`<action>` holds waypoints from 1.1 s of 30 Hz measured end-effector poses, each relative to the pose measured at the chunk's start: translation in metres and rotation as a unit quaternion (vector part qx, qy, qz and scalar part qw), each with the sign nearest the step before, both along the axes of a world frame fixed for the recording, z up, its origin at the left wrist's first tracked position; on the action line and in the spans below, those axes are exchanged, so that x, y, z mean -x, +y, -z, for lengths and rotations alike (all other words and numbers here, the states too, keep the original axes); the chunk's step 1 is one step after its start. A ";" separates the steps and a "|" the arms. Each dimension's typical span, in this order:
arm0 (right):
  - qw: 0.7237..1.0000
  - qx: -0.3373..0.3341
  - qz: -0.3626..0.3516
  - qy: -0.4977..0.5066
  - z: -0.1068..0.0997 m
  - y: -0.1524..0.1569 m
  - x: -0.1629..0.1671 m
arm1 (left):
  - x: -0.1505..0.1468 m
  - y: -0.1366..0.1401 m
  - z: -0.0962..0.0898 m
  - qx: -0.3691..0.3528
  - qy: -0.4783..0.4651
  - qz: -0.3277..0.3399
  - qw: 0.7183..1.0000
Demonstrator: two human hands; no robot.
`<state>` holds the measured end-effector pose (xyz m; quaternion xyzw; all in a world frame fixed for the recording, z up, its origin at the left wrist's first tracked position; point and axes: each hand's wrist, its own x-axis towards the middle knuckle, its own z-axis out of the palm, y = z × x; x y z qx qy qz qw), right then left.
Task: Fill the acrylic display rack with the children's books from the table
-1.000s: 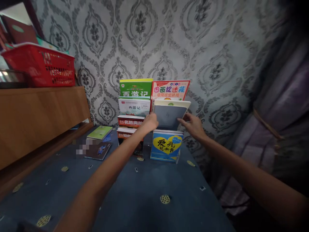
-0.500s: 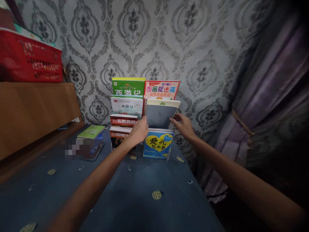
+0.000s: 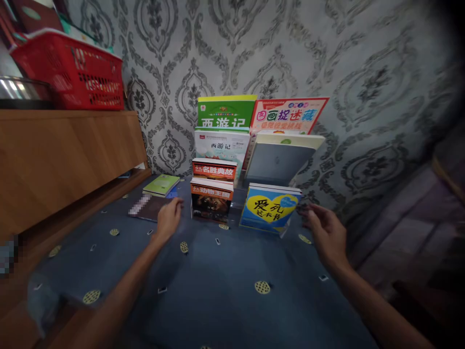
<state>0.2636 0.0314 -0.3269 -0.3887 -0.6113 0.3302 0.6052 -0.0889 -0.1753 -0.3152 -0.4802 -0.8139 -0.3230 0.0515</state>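
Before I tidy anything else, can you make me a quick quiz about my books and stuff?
1. What colour is the basket on the wooden cabinet?
2. True or false: the blue lettered book stands behind the grey book.
3. Which grip is nearer the dark book lying flat, left or right?

Key:
1. Red.
2. False; the blue one stands in front.
3. The left grip.
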 end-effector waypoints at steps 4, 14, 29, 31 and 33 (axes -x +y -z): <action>0.998 0.036 -0.023 -0.038 0.038 -0.032 0.002 | 0.040 -0.007 0.031 0.139 0.077 -0.102 0.982; 0.954 -0.012 -0.193 -0.228 0.084 -0.091 0.029 | 0.061 -0.007 0.062 0.265 0.155 -0.126 0.943; 0.922 -0.056 -0.246 -0.295 0.066 -0.104 0.029 | 0.014 -0.037 0.054 0.360 0.297 -0.129 0.875; 0.921 -0.061 -0.249 -0.295 0.065 -0.106 0.028 | 0.008 -0.046 0.054 0.373 0.310 -0.124 0.865; 0.920 -0.067 -0.248 -0.297 0.066 -0.107 0.027 | 0.002 -0.054 0.055 0.378 0.320 -0.113 0.861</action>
